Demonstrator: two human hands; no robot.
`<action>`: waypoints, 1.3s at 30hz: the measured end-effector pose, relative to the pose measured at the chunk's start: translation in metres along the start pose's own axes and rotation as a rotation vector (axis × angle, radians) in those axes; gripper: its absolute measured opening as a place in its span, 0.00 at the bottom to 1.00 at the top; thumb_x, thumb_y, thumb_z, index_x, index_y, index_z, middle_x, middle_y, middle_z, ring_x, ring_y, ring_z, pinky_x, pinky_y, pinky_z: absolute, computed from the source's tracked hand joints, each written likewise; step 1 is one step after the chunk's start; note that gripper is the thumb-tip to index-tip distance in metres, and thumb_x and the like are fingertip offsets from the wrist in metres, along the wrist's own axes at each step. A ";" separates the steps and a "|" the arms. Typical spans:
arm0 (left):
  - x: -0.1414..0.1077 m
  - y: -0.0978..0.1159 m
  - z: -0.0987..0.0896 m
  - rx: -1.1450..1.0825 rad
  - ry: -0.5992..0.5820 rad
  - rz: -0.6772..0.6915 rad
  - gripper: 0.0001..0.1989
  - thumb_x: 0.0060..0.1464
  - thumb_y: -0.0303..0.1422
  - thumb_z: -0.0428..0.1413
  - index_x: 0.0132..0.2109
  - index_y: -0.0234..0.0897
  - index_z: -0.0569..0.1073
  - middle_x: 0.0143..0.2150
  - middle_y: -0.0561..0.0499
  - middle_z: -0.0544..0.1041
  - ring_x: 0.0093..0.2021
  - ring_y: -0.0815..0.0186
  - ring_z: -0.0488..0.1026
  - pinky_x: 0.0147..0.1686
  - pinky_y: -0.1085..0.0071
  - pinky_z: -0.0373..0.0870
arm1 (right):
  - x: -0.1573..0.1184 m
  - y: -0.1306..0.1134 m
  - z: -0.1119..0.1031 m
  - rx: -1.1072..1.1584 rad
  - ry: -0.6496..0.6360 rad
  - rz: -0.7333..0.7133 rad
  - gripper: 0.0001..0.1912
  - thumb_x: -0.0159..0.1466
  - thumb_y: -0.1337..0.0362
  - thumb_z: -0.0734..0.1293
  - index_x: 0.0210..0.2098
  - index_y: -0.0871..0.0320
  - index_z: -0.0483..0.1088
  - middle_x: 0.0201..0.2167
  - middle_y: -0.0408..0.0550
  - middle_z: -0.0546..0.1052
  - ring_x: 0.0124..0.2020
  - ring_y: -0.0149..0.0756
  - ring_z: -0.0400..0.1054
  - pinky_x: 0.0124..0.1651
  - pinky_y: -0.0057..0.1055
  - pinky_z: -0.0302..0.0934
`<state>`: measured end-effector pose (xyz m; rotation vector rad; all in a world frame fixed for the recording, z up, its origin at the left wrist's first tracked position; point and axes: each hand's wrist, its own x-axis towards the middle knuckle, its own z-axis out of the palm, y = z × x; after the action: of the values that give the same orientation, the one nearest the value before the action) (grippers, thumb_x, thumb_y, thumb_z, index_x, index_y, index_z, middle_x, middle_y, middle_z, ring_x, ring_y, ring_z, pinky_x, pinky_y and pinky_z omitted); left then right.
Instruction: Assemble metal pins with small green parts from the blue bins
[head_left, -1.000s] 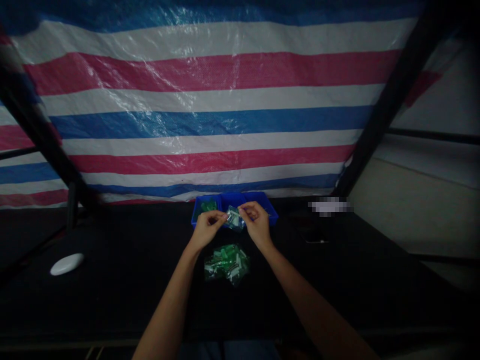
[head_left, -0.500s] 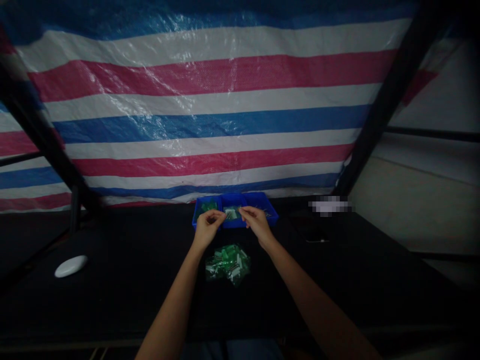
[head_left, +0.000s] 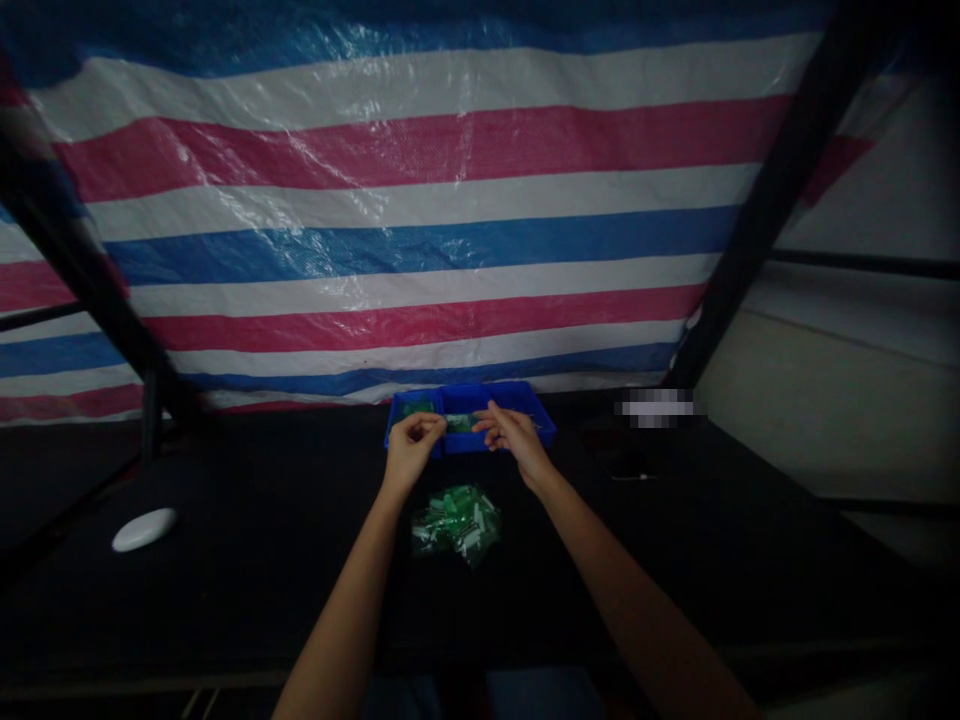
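Note:
My left hand (head_left: 411, 445) is closed in a pinch over the front of a blue divided tray (head_left: 463, 393). Whatever its fingertips hold is too small and dark to name. Right beside them, a green-and-white item (head_left: 460, 424) shows in front of the middle compartment; whether the fingers touch it I cannot tell. My right hand (head_left: 517, 440) hovers over the tray's right part, its fingers spread and nothing visible in them. Nearer to me, between my forearms, lies a pile of small clear bags with green and white contents (head_left: 456, 525).
Green pieces (head_left: 418, 408) fill the tray's left compartment, and thin pieces lie in the right one, partly hidden. A white rounded object (head_left: 145, 530) sits on the black table (head_left: 247, 560) at left. A dark flat object (head_left: 634, 462) lies at right. Striped sheeting (head_left: 420, 240) hangs behind.
My right hand has opened from a pinch, its fingers spreading and lifting slightly. My left hand stays pinched in nearly the same place, shifted a little left.

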<state>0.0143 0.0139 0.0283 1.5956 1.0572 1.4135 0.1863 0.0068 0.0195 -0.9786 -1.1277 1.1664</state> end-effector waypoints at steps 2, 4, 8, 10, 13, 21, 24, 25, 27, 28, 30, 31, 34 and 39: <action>0.000 0.003 0.000 -0.010 0.005 -0.008 0.12 0.43 0.38 0.56 0.31 0.32 0.75 0.27 0.48 0.75 0.28 0.67 0.69 0.29 0.73 0.64 | 0.000 0.000 -0.001 -0.028 0.005 -0.028 0.21 0.51 0.49 0.63 0.31 0.61 0.72 0.27 0.49 0.75 0.19 0.26 0.62 0.19 0.22 0.54; 0.000 0.004 0.001 -0.009 0.013 0.001 0.12 0.43 0.38 0.56 0.32 0.33 0.75 0.29 0.48 0.76 0.29 0.67 0.69 0.30 0.72 0.65 | 0.001 0.002 -0.003 -0.067 0.005 -0.079 0.17 0.49 0.52 0.66 0.30 0.60 0.72 0.28 0.48 0.75 0.22 0.28 0.64 0.20 0.23 0.55; 0.000 0.001 0.001 -0.021 0.031 0.065 0.12 0.39 0.36 0.59 0.32 0.33 0.75 0.30 0.47 0.75 0.28 0.68 0.69 0.30 0.72 0.65 | 0.002 0.006 -0.003 -0.111 0.038 -0.217 0.13 0.46 0.57 0.69 0.28 0.59 0.70 0.26 0.45 0.74 0.25 0.31 0.66 0.23 0.24 0.57; 0.001 -0.001 0.001 -0.032 0.033 0.076 0.12 0.38 0.36 0.60 0.32 0.32 0.75 0.31 0.47 0.75 0.27 0.69 0.68 0.29 0.73 0.65 | 0.002 0.008 -0.001 -0.095 0.068 -0.256 0.13 0.45 0.58 0.69 0.28 0.59 0.68 0.24 0.44 0.73 0.25 0.31 0.66 0.25 0.25 0.58; 0.001 -0.003 0.001 -0.055 0.030 0.067 0.12 0.38 0.35 0.60 0.32 0.32 0.74 0.31 0.48 0.75 0.27 0.70 0.68 0.29 0.74 0.65 | 0.001 0.009 0.000 -0.065 0.071 -0.266 0.17 0.45 0.59 0.70 0.32 0.58 0.66 0.23 0.43 0.73 0.25 0.31 0.67 0.27 0.26 0.59; 0.000 -0.003 0.001 -0.116 0.035 0.026 0.15 0.37 0.34 0.61 0.35 0.31 0.72 0.30 0.47 0.74 0.28 0.69 0.69 0.30 0.73 0.66 | 0.003 0.013 -0.002 -0.071 0.047 -0.210 0.21 0.44 0.57 0.70 0.37 0.60 0.70 0.28 0.47 0.75 0.31 0.35 0.69 0.34 0.31 0.62; 0.000 -0.005 0.001 -0.117 0.032 0.021 0.16 0.37 0.35 0.61 0.35 0.31 0.72 0.30 0.47 0.74 0.28 0.69 0.70 0.30 0.73 0.66 | 0.003 0.014 -0.002 -0.065 0.052 -0.179 0.20 0.43 0.58 0.70 0.35 0.60 0.71 0.29 0.48 0.75 0.32 0.36 0.69 0.33 0.31 0.62; 0.001 -0.005 0.001 -0.113 0.031 0.023 0.16 0.37 0.35 0.60 0.35 0.31 0.72 0.30 0.47 0.74 0.27 0.69 0.70 0.30 0.73 0.66 | 0.003 0.014 -0.001 -0.061 0.052 -0.177 0.19 0.43 0.58 0.70 0.34 0.60 0.71 0.29 0.47 0.75 0.32 0.36 0.69 0.33 0.30 0.62; 0.001 -0.006 0.000 -0.092 0.032 0.034 0.15 0.38 0.35 0.60 0.35 0.32 0.73 0.30 0.48 0.75 0.27 0.69 0.69 0.30 0.73 0.65 | 0.003 0.015 0.000 -0.048 0.052 -0.182 0.17 0.43 0.59 0.70 0.31 0.59 0.70 0.28 0.46 0.75 0.31 0.35 0.68 0.32 0.29 0.61; 0.001 -0.006 -0.001 -0.072 0.034 0.042 0.14 0.39 0.35 0.60 0.35 0.32 0.74 0.30 0.48 0.75 0.27 0.69 0.69 0.30 0.73 0.65 | 0.003 0.015 0.001 -0.046 0.050 -0.189 0.15 0.43 0.60 0.70 0.30 0.59 0.70 0.28 0.46 0.74 0.31 0.35 0.68 0.32 0.29 0.61; 0.000 -0.005 -0.002 -0.021 0.040 0.074 0.12 0.40 0.36 0.59 0.33 0.33 0.75 0.30 0.49 0.74 0.27 0.70 0.68 0.29 0.73 0.64 | 0.003 0.015 0.002 -0.071 0.035 -0.209 0.12 0.44 0.60 0.70 0.28 0.59 0.70 0.27 0.45 0.74 0.30 0.34 0.68 0.32 0.29 0.60; 0.000 -0.004 -0.003 0.005 0.042 0.097 0.11 0.40 0.36 0.59 0.33 0.34 0.75 0.30 0.49 0.74 0.27 0.70 0.67 0.29 0.73 0.64 | 0.003 0.015 0.002 -0.096 0.027 -0.225 0.11 0.45 0.60 0.69 0.27 0.59 0.70 0.26 0.45 0.74 0.30 0.34 0.67 0.32 0.29 0.60; -0.001 -0.002 -0.004 0.033 0.026 0.122 0.11 0.42 0.36 0.58 0.33 0.35 0.75 0.29 0.50 0.73 0.26 0.71 0.66 0.29 0.74 0.63 | 0.004 0.016 0.001 -0.166 0.039 -0.304 0.08 0.47 0.61 0.67 0.26 0.58 0.71 0.31 0.47 0.73 0.35 0.36 0.66 0.34 0.30 0.59; -0.004 -0.004 0.000 -0.127 -0.049 -0.049 0.15 0.45 0.41 0.55 0.34 0.32 0.74 0.26 0.50 0.73 0.25 0.70 0.68 0.27 0.73 0.66 | 0.006 0.021 -0.004 -0.226 0.106 -0.421 0.03 0.49 0.65 0.66 0.23 0.57 0.71 0.30 0.46 0.69 0.36 0.35 0.64 0.37 0.30 0.58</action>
<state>0.0132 0.0117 0.0227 1.4954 0.9523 1.3748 0.1864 0.0156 -0.0003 -0.9037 -1.3213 0.6532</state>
